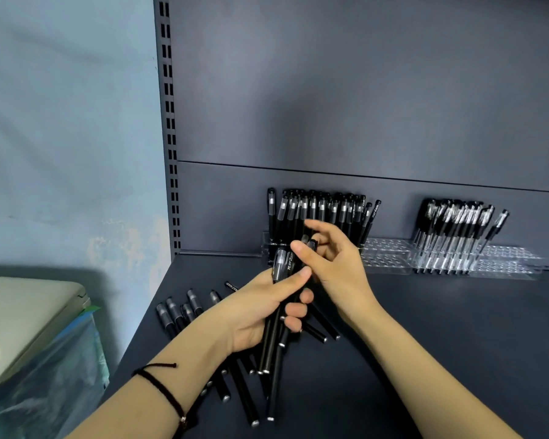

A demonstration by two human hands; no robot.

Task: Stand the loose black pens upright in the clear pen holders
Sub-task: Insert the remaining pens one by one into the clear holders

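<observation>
Black pens (271, 346) are gripped by the left hand (260, 312) above the shelf (425, 327), and the right hand (336, 267), pinching one by its top, should draw it straight out, then lower it tip-down into the clear holder (387, 251) behind.

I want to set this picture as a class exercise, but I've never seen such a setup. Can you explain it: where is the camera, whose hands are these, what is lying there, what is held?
There is no machine here. A person works with bare hands, and one camera worn on their head looks forward and down. The left hand holds a bundle of black pens. The right hand seems to pinch the top of one pen in it. More loose pens lie on the dark shelf. At the back, clear holders already hold many pens upright, with some holes free.
</observation>
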